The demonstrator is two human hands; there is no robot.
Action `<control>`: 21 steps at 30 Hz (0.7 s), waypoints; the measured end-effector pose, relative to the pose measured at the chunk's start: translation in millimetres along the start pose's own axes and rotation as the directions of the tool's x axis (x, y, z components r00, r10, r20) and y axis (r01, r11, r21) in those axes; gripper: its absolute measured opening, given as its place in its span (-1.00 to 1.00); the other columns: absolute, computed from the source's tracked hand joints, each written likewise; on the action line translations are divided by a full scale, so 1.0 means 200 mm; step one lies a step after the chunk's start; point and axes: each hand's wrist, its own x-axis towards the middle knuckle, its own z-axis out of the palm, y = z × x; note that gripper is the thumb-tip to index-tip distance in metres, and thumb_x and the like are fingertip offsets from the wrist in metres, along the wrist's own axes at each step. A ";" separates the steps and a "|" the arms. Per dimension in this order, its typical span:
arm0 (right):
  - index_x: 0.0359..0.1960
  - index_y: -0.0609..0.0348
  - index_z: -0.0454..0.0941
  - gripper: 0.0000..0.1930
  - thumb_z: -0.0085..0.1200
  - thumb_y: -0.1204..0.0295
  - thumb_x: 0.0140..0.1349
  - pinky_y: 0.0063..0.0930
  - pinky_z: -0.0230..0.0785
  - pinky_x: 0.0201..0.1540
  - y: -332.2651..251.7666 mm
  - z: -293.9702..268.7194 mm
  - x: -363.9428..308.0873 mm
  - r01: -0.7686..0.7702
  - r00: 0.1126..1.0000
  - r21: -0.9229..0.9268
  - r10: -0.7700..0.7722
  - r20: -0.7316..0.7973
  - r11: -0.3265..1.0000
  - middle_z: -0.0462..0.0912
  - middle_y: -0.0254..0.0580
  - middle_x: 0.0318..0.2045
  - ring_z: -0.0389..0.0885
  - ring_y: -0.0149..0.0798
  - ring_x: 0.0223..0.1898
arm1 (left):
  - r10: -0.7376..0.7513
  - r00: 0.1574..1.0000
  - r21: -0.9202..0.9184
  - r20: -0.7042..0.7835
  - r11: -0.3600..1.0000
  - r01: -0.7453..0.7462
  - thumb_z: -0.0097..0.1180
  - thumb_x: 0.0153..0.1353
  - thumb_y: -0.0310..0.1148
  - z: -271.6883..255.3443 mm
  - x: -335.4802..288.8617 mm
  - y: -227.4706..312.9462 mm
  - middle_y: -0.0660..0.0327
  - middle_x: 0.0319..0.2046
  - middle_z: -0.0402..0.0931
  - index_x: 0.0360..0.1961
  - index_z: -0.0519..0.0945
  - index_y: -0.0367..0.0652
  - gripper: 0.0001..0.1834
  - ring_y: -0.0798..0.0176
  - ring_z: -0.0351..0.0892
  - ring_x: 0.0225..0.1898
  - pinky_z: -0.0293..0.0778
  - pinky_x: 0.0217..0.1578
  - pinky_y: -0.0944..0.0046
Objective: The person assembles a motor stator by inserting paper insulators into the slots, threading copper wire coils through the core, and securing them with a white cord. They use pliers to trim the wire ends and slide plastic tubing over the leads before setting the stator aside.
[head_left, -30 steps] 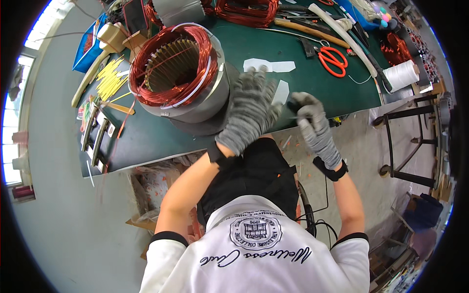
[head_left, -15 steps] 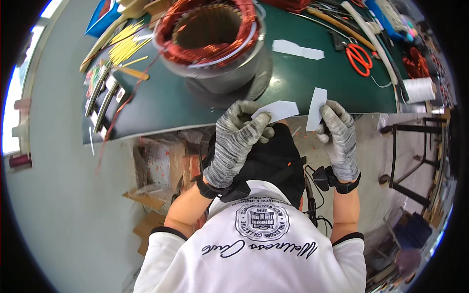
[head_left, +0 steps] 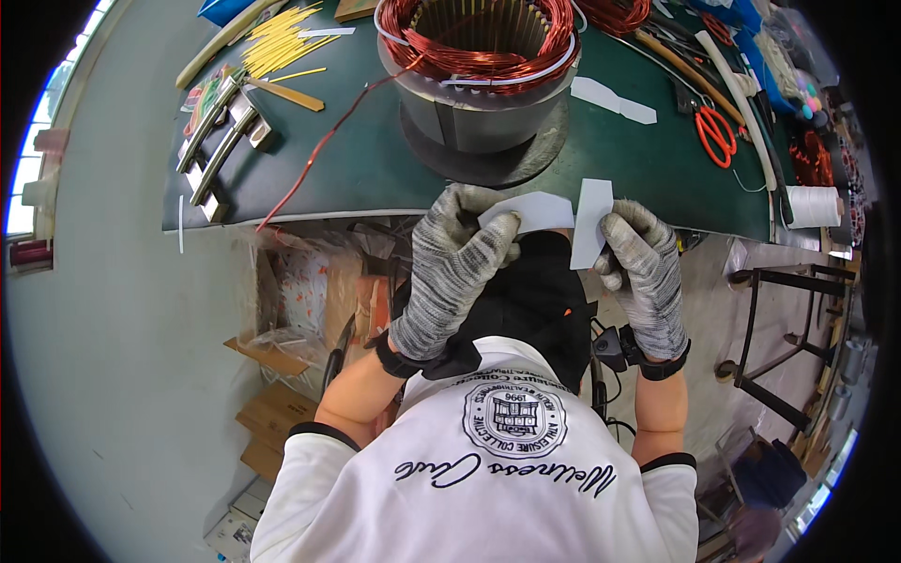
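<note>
Fingers (head_left: 489, 246) of the left hand (head_left: 443, 272) pinch a crosswise white slip (head_left: 535, 212), perhaps touching the lengthwise slip (head_left: 590, 225) the right hand (head_left: 649, 272) pinches.

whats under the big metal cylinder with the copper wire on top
Under the cylinder is a dark round base, which rests on the green table. Its middle and the table beneath are covered.

Grey cylindrical metal stator (head_left: 479, 120), red-wound: top cut off by upper edge | angular white sheet piece (head_left: 540, 212): left end hidden under grey-gloved left hand (head_left: 450, 267)
</note>
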 end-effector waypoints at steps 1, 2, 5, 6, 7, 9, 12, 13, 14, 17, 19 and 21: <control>-0.26 0.31 0.51 -0.77 0.07 0.38 0.14 -0.83 0.20 -0.68 0.00 0.01 0.00 0.003 1.000 -0.015 -0.003 0.007 1.000 0.50 -0.38 -0.58 0.41 -0.63 -0.66 | 0.000 1.000 0.011 -0.029 1.000 0.000 0.09 0.13 -0.41 -0.01 0.00 0.00 0.21 -0.45 0.50 -0.30 0.43 -0.22 -0.84 0.46 0.45 -0.52 0.40 -0.47 0.48; -0.26 0.31 0.51 -0.77 0.08 0.38 0.14 -0.83 0.20 -0.68 -0.01 0.01 0.00 -0.014 0.999 -0.049 0.011 -0.046 0.999 0.50 -0.38 -0.58 0.41 -0.63 -0.66 | 0.057 0.998 0.045 -0.021 0.997 -0.056 0.11 0.12 -0.40 -0.03 -0.01 0.00 0.23 -0.43 0.49 -0.30 0.43 -0.22 -0.83 0.47 0.44 -0.50 0.39 -0.45 0.49; -0.27 0.32 0.51 -0.76 0.08 0.38 0.14 -0.83 0.20 -0.67 -0.02 0.01 0.01 -0.016 1.000 -0.072 0.015 -0.016 0.997 0.50 -0.38 -0.59 0.41 -0.63 -0.66 | 0.143 0.990 0.087 0.002 0.986 -0.143 0.13 0.09 -0.37 -0.08 0.00 0.00 0.24 -0.33 0.49 -0.26 0.44 -0.23 -0.78 0.48 0.43 -0.38 0.37 -0.33 0.48; -0.27 0.32 0.51 -0.76 0.08 0.38 0.14 -0.83 0.20 -0.67 -0.02 0.01 0.01 0.000 1.000 -0.059 0.000 0.000 0.998 0.50 -0.38 -0.59 0.41 -0.63 -0.66 | 0.218 0.976 0.024 -0.026 0.976 -0.218 0.13 0.09 -0.36 -0.08 0.00 -0.01 0.23 -0.30 0.48 -0.25 0.44 -0.23 -0.76 0.46 0.42 -0.33 0.36 -0.27 0.46; -0.27 0.32 0.51 -0.77 0.07 0.38 0.14 -0.83 0.21 -0.67 -0.02 0.01 0.01 -0.006 1.000 -0.076 0.007 0.010 0.997 0.50 -0.39 -0.59 0.41 -0.64 -0.65 | 0.266 0.963 -0.020 -0.039 0.963 -0.267 0.13 0.09 -0.35 -0.09 0.01 -0.02 0.22 -0.26 0.47 -0.24 0.45 -0.23 -0.75 0.45 0.41 -0.27 0.35 -0.21 0.45; -0.27 0.31 0.51 -0.77 0.07 0.38 0.14 -0.82 0.21 -0.66 -0.02 0.01 0.01 -0.011 1.000 -0.091 0.012 0.012 0.996 0.50 -0.39 -0.59 0.41 -0.64 -0.65 | 0.287 0.953 -0.028 -0.094 0.956 -0.291 0.11 0.10 -0.33 -0.11 0.02 -0.02 0.14 -0.24 0.47 -0.25 0.47 -0.24 -0.76 0.38 0.41 -0.20 0.33 -0.11 0.38; -0.32 0.27 0.53 -0.79 0.05 0.36 0.14 -0.81 0.21 -0.65 -0.04 0.03 0.02 0.021 1.000 -0.119 -0.023 -0.014 0.993 0.47 -0.43 -0.60 0.39 -0.65 -0.65 | 0.319 0.947 -0.224 0.032 0.926 -0.305 0.02 0.14 -0.35 -0.17 0.03 0.00 0.12 -0.35 0.49 -0.51 0.47 -0.26 -0.81 0.37 0.43 -0.36 0.36 -0.25 0.39; -0.36 0.25 0.53 -0.83 0.06 0.39 0.11 -0.73 0.29 -0.55 -0.06 0.03 0.03 -0.012 0.999 -0.210 0.005 -0.036 0.978 0.48 -0.41 -0.59 0.43 -0.59 -0.59 | 0.260 0.966 -0.148 -0.015 0.954 -0.259 0.05 0.12 -0.32 -0.20 0.04 0.03 0.15 -0.38 0.47 -0.47 0.47 -0.25 -0.81 0.40 0.41 -0.38 0.36 -0.27 0.42; -0.38 0.23 0.54 -0.86 0.08 0.42 0.07 -0.64 0.33 -0.47 -0.07 0.04 0.05 0.176 0.983 -0.312 -0.183 0.007 0.934 0.51 -0.33 -0.50 0.47 -0.50 -0.50 | 0.320 0.947 -0.115 -0.032 0.940 -0.322 0.06 0.12 -0.34 -0.21 0.05 0.04 0.16 -0.39 0.47 -0.45 0.46 -0.25 -0.83 0.41 0.41 -0.38 0.36 -0.28 0.44; -0.41 0.18 0.54 -0.89 0.09 0.47 -0.02 -0.48 0.36 -0.31 -0.15 0.05 0.14 0.613 0.746 -0.600 -0.627 0.224 0.514 0.53 -0.18 -0.30 0.52 -0.31 -0.32 | 0.358 0.931 0.032 -0.066 0.934 -0.357 0.07 0.12 -0.37 -0.26 0.10 0.13 0.17 -0.41 0.46 -0.35 0.43 -0.23 -0.84 0.33 0.44 -0.30 0.36 -0.18 0.34; -0.43 0.14 0.55 -0.87 0.09 0.50 -0.08 -0.38 0.35 -0.20 -0.23 0.04 0.21 0.777 0.461 -0.624 -0.752 0.472 0.085 0.48 -0.08 -0.14 0.50 -0.16 -0.21 | 0.360 0.928 0.100 -0.097 0.931 -0.351 0.08 0.10 -0.41 -0.29 0.14 0.20 0.14 -0.29 0.43 -0.18 0.38 -0.25 -0.73 0.23 0.47 -0.21 0.35 -0.07 0.20; -0.43 0.12 0.54 -0.86 0.08 0.51 -0.10 -0.34 0.34 -0.18 -0.31 0.09 0.29 0.804 0.432 -0.589 -0.759 0.486 0.081 0.45 -0.05 -0.08 0.49 -0.10 -0.18 | 0.485 0.864 0.181 -0.137 0.870 -0.459 0.08 0.08 -0.44 -0.31 0.24 0.27 0.09 -0.13 0.36 -0.04 0.32 -0.28 -0.60 0.24 0.48 -0.22 0.34 -0.06 0.20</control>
